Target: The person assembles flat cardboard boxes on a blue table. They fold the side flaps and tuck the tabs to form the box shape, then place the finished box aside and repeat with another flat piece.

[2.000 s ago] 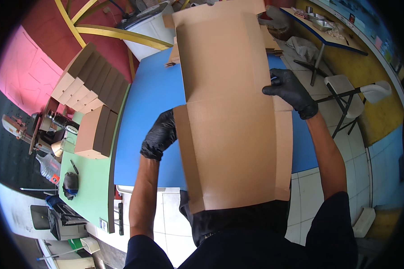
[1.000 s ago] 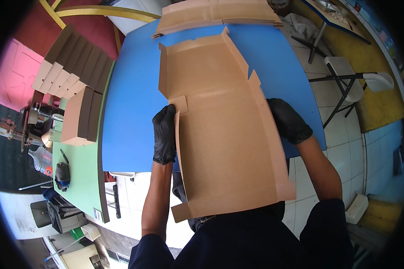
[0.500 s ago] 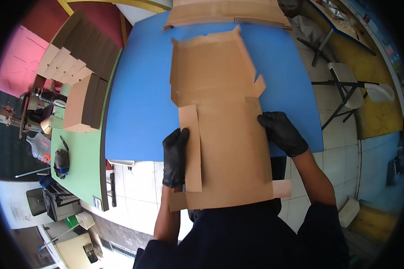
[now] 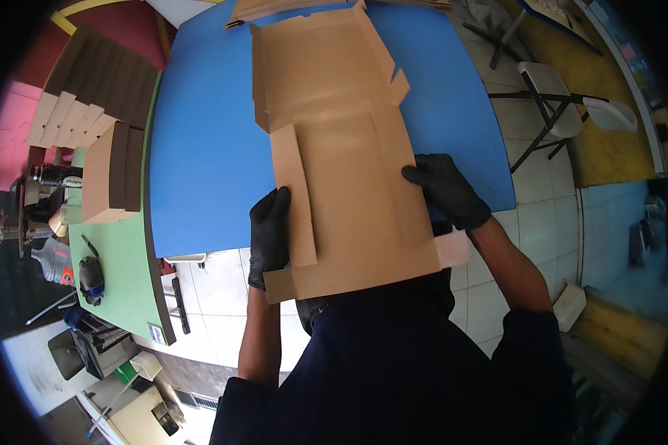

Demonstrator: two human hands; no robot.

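A brown cardboard box blank (image 4: 349, 200), unfolded, stretches from close to my body out over the blue table (image 4: 200, 163). My left hand (image 4: 269, 233), in a black glove, grips its left edge, thumb beside the folded-in side flap. On the opposite edge my right hand (image 4: 449, 191), gloved too, pinches the board with the thumb on top; its other fingers are partly hidden beneath. The left side flap leans inward over the panel, and the right side lies nearly flat. Small tabs stick out at both near corners. The far lid panel has its side edges bent up slightly.
More flat cardboard (image 4: 304, 9) lies at the table's far edge. To the left, a green table (image 4: 119, 274) carries folded brown boxes (image 4: 104, 167) in stacks, a dark pouch (image 4: 91, 278) and a pen-like object. A folding chair (image 4: 549, 100) stands on the right.
The view has shifted, so the scene sits further up and left. Both hands keep their hold on the blank. The right side flap appears a little more creased.
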